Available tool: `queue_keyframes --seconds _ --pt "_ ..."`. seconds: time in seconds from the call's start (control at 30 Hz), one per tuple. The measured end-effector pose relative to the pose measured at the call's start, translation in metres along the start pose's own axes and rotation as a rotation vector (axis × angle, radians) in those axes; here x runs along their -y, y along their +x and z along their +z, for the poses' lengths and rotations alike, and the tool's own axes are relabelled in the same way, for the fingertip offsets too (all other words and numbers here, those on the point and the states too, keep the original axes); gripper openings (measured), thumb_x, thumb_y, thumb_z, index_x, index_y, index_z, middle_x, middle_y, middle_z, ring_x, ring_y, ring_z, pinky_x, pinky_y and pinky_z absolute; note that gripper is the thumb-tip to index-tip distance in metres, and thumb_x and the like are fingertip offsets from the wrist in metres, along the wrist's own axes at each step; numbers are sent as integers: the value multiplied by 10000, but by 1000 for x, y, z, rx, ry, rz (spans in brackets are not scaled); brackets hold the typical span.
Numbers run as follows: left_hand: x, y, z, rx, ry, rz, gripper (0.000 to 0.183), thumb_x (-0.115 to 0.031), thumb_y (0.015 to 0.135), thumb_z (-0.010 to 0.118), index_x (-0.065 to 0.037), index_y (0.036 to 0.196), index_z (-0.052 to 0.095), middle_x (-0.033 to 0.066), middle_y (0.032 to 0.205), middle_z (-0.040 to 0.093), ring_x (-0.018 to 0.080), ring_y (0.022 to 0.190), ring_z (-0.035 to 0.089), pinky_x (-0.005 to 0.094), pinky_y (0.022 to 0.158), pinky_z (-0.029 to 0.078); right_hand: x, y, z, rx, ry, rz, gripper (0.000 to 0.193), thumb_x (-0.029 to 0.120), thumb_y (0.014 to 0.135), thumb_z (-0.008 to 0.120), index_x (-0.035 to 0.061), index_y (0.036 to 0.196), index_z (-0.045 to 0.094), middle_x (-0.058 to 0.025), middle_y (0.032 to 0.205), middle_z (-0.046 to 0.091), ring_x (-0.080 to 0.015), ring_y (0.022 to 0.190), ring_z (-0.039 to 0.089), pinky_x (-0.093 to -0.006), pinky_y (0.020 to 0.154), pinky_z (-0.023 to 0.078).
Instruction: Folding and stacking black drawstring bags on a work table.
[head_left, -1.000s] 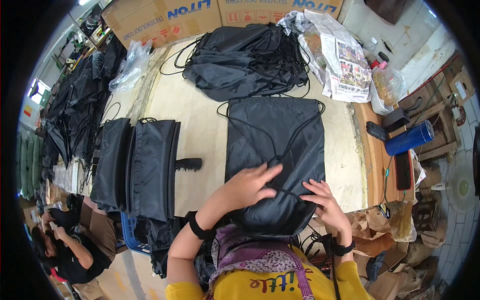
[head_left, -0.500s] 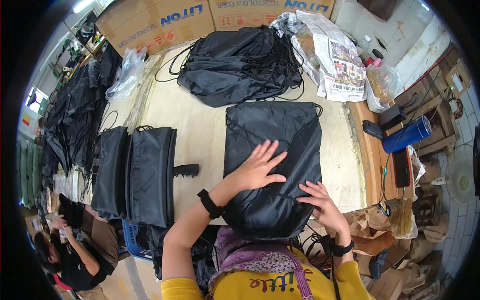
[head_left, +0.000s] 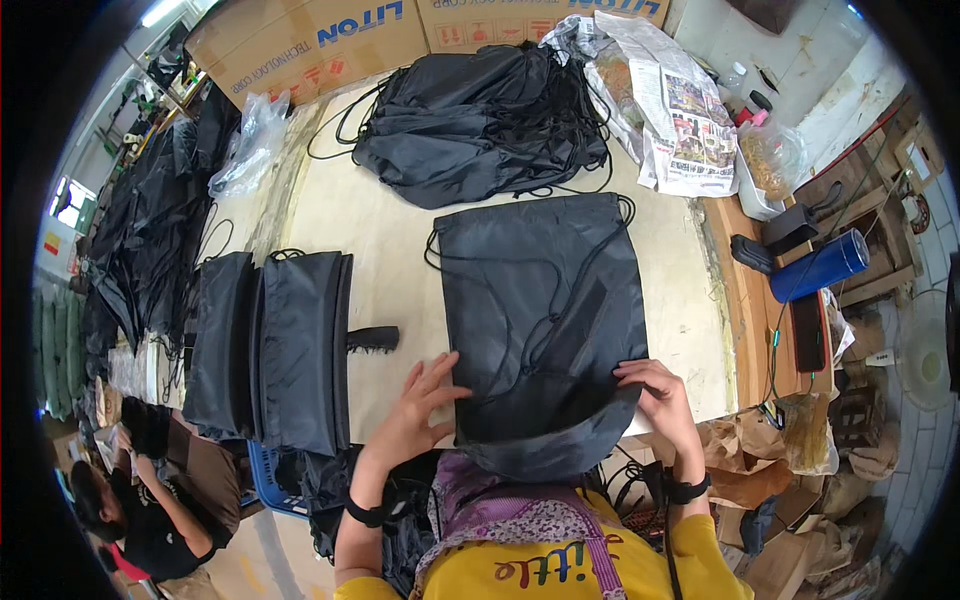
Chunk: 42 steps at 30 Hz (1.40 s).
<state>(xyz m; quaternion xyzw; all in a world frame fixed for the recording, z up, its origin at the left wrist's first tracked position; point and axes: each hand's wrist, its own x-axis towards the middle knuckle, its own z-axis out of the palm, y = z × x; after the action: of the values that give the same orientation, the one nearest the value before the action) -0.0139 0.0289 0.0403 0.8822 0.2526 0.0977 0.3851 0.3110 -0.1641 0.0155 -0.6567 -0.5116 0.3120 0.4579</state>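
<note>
A black drawstring bag (head_left: 600, 260) lies flat on the pale tabletop before me, its thin black cords looped across the front. The bag's bottom bulges and hangs past the near table edge, towards my body. My left hand (head_left: 415, 410) is at its left edge with fingers spread, thumb and fingertips touching the fabric. At the right edge my right hand (head_left: 657, 398) has its fingers bent over the side, gripping the cloth; part of the thumb is hidden. Left of the bag are two stacks of folded black bags (head_left: 300, 350), a dark strip of fabric (head_left: 373, 339) beside them.
A heap of black drawstring bags (head_left: 470, 130) lies at the far side before cardboard boxes (head_left: 300, 50). Newspaper (head_left: 690, 120), a blue bottle (head_left: 820, 265) and a phone (head_left: 808, 332) are on the right. A co-worker (head_left: 150, 500) sits at lower left by a blue crate (head_left: 268, 480).
My left hand has moved from the bag's middle to its left edge. My right hand has shifted slightly to the right edge. The bag lies flatter, and its cords have shifted.
</note>
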Motion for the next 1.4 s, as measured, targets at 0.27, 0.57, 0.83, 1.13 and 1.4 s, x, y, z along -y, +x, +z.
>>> queue_keyframes --seconds 0.27,0.57,0.83,1.13,1.4 --pt "38 8 17 -492 -315 -380 57 -64 939 547 -44 896 515 71 678 566 266 665 555 408 768 378 15 17 29 -106 -242 65 350 204 887 656 13 611 561 -94 627 497 -251 693 466 -364 792 313" --pt "-48 49 36 -600 345 -51 622 -288 850 694 -108 1399 464 173 1499 342 405 1390 288 585 1108 163 34 5 64 52 -584 -165 271 260 823 707 50 655 672 -53 721 554 -239 817 486 -379 787 304" --pt "-27 35 61 -398 416 -185 652 -407 850 669 -193 1424 447 104 1517 308 382 1424 220 681 1088 83 41 34 37 26 -313 -167 146 116 828 687 8 915 640 -140 792 578 -350 874 573 -427 790 454" --pt "-15 23 62 -373 357 -105 652 -423 863 648 -172 1428 440 119 1507 328 375 1423 229 679 1089 83 29 165 71 742 -202 -360 365 -60 742 643 44 1085 576 -123 951 554 -320 927 566 -410 776 465" --pt "-13 19 60 -299 371 10 690 -486 815 665 -191 1409 474 114 1495 362 364 1418 250 653 1107 83 56 223 123 993 -561 -458 854 -32 654 616 295 1427 460 -112 984 524 -313 967 584 -392 753 464"
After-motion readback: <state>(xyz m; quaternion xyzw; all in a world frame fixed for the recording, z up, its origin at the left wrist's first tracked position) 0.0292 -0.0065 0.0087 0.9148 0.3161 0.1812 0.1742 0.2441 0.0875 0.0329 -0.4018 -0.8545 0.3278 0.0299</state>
